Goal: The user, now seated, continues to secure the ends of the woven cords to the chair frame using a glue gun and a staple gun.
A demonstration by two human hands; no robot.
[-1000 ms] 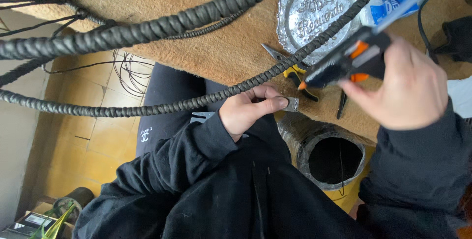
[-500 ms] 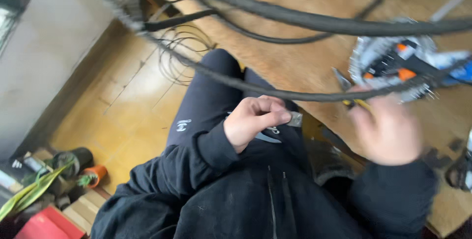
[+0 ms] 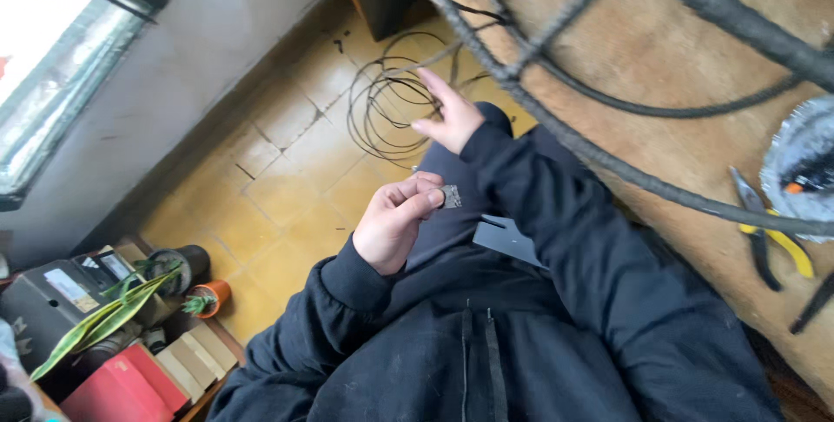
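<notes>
Fingers of the left hand point(image 3: 395, 222) pinch a small grey metal piece point(image 3: 450, 196) over the lap, while the right hand point(image 3: 452, 115) reaches out empty, fingers spread, toward the coil of black wire point(image 3: 382, 101) on the yellow tiled floor point(image 3: 261, 187); yellow-handled pliers point(image 3: 769, 235) lie on the workbench point(image 3: 660, 153).

The foil tray point(image 3: 804, 161) is cut off by the right edge.

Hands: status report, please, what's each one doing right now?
Left hand pinching small grey metal piece. Right hand open, empty, above wire coil on floor. Nothing between them.
</notes>
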